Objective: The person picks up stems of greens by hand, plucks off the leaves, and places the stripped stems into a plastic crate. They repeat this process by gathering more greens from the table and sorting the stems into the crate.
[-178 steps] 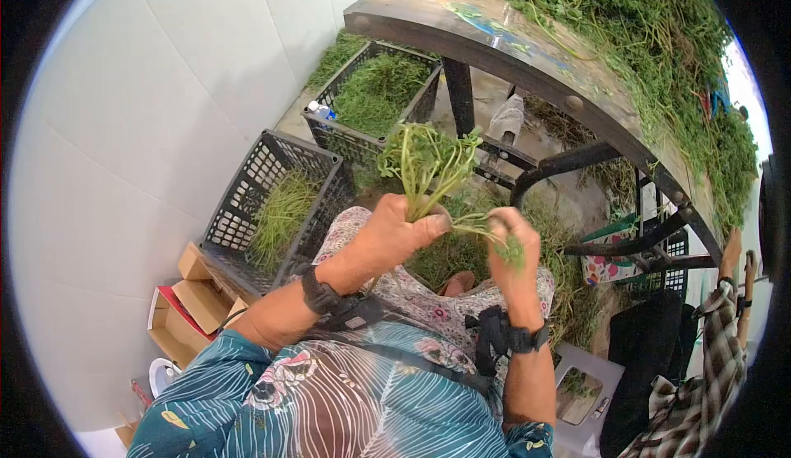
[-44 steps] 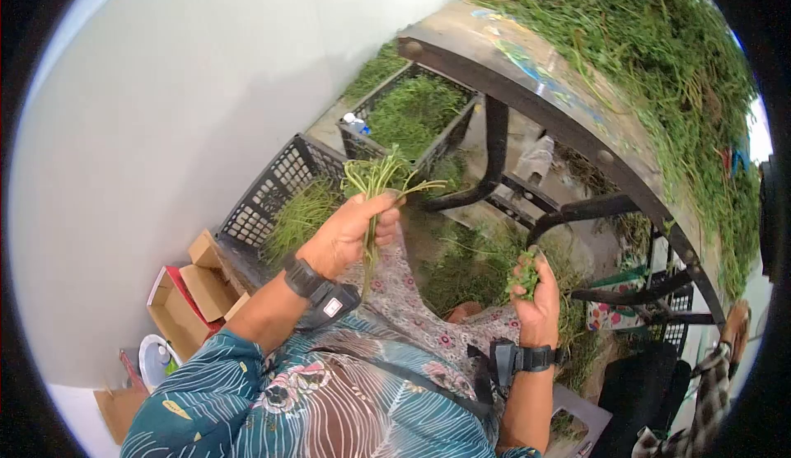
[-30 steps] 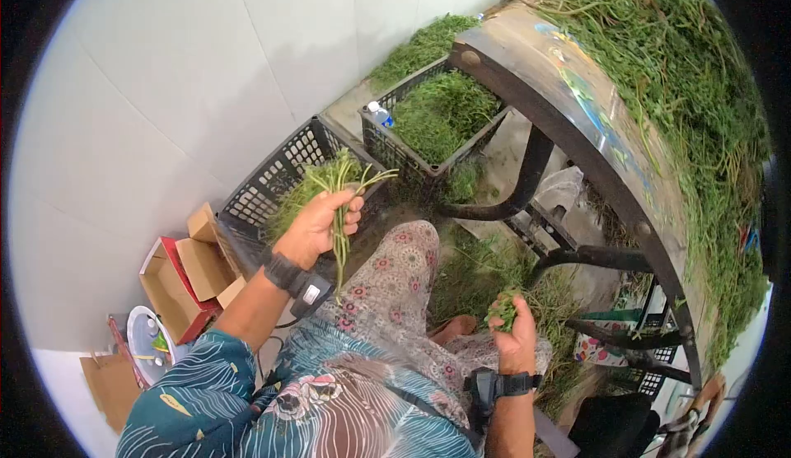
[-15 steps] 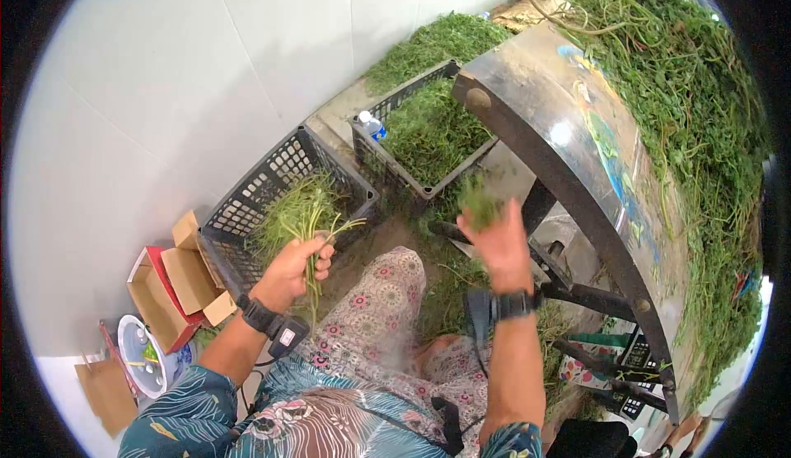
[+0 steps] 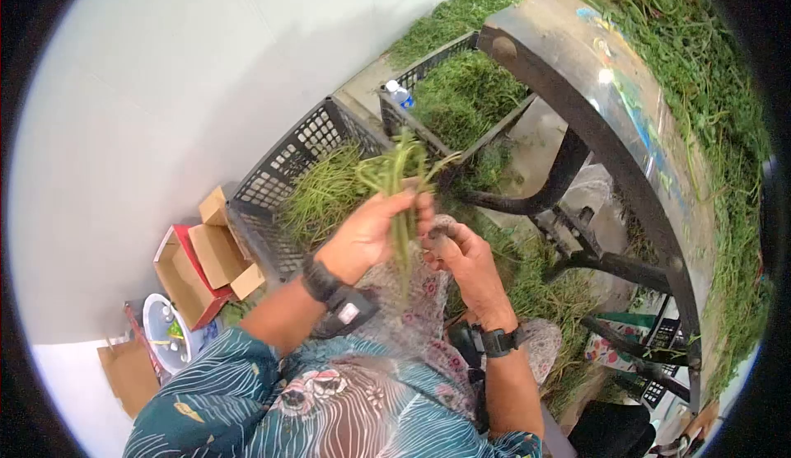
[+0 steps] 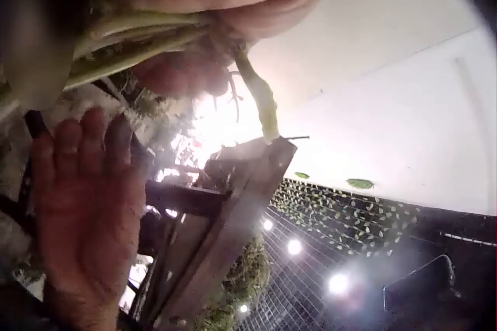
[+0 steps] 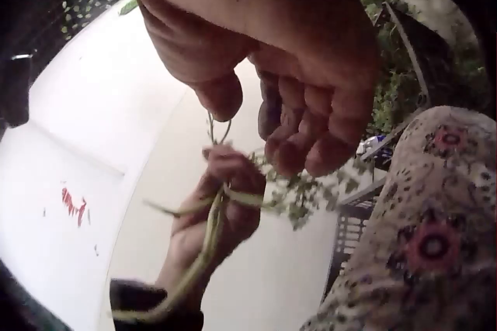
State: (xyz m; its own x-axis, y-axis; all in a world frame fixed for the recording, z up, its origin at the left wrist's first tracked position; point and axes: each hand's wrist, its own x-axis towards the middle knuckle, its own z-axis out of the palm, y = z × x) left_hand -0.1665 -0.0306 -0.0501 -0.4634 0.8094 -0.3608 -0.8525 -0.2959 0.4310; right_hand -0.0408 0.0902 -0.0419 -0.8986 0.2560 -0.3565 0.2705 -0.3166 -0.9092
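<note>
In the head view my left hand (image 5: 371, 231) grips a bunch of leafy green stems (image 5: 402, 161) in front of the near crate, leaves up and stem ends hanging below the fist. The left wrist view shows a thick stem (image 6: 260, 102) poking out past that hand. My right hand (image 5: 470, 268) is close beside the lower stems, above the lap. Seen in the right wrist view, its fingers (image 7: 342, 117) bend loosely, the thumb stands apart, and no plant shows between them. Its palm (image 6: 85, 214) faces the left wrist camera.
The near black crate (image 5: 247, 219) contains thin green stems; another crate (image 5: 420, 133) behind it contains leafy greens, with a bottle (image 5: 399, 94) at its corner. A table (image 5: 568, 38) piled with greens (image 5: 709, 87) curves along the right. Cardboard boxes (image 5: 218, 252) lie at the left.
The right hand held a small leafy clump, swung it up and forward near the far crate, and has come back to the left hand without it. The left hand keeps its bunch.
</note>
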